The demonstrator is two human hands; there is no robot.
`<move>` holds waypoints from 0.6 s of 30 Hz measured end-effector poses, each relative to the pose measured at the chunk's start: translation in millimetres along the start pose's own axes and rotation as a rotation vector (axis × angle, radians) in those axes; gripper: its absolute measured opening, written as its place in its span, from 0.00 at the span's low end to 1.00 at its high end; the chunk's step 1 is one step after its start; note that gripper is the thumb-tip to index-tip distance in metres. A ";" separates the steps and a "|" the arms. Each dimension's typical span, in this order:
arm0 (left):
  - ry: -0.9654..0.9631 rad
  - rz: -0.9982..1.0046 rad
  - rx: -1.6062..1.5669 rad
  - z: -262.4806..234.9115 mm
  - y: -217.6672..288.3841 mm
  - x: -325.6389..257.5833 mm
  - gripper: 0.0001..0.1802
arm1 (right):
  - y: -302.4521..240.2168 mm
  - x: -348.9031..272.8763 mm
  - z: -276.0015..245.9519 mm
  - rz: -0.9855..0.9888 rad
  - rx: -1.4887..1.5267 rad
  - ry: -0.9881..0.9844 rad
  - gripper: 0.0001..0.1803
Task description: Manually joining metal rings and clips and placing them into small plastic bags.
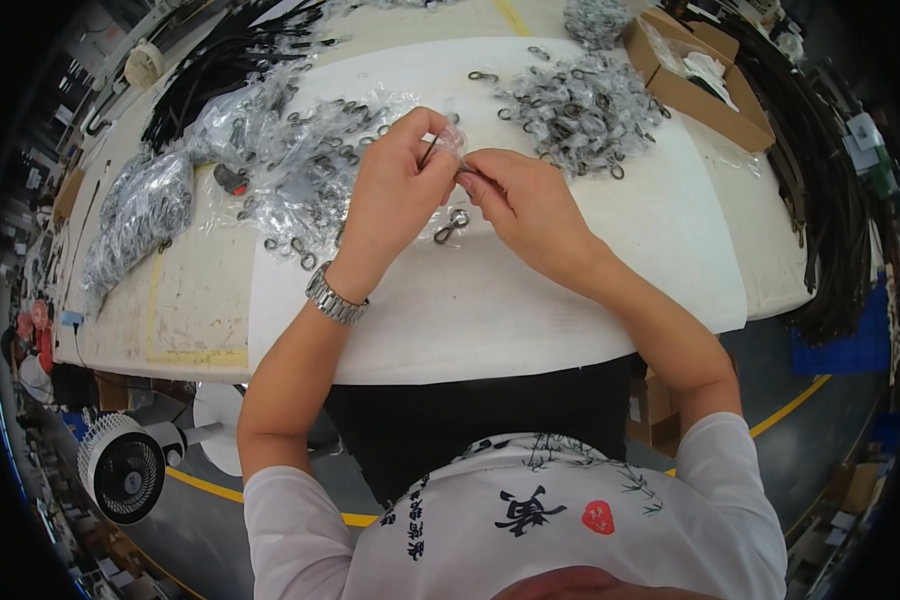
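Both my hands meet over the white sheet, between two piles of bagged hardware. My left hand [405,170] is closed, its thumb and fingers pinching a small clear plastic bag [453,138]; a thin dark piece shows between the fingers. My right hand [530,200] pinches a small dark metal piece [466,171] at the bag's edge. Its full shape is hidden by the fingers. Just below the hands lies a metal snap hook [451,226] in clear wrapping. Left of my hands spreads a pile of bagged metal hooks [310,165]. Another pile of bagged hooks [585,115] lies beyond my right hand.
Black straps [205,85] lie at the far left, near a bulging clear bag [145,215] and a black-and-red tool [230,180]. At the back right stands an open cardboard box [705,85]. Dark straps [830,220] hang over the right edge. A fan [123,470] stands below left.
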State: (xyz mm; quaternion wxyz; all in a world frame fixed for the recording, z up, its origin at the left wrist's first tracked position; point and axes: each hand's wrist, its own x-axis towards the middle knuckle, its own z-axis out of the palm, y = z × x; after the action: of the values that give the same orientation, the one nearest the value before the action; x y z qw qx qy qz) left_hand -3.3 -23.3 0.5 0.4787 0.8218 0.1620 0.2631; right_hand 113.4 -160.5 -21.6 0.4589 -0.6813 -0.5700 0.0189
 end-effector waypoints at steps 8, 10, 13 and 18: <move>-0.053 -0.185 -0.503 -11.9 -1.2 7.1 0.09 | -5.6 2.4 -9.1 0.201 0.157 -0.097 0.11; -0.036 -0.188 -0.561 -20.5 -11.9 13.7 0.09 | -1.1 3.1 -6.5 0.238 0.320 -0.064 0.13; -0.003 -0.225 -0.599 -23.7 -19.7 15.4 0.11 | 4.1 4.9 -5.4 0.160 0.214 -0.028 0.12; -0.077 -0.214 -0.503 -26.2 -15.5 18.4 0.13 | 1.6 6.0 -11.1 0.233 0.281 0.028 0.08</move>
State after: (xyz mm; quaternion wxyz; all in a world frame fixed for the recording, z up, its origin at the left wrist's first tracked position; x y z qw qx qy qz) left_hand -4.0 12.1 2.6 0.6985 0.6649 0.1589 0.2115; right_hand 122.8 -162.4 -13.2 0.5522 -0.6721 -0.4723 0.1421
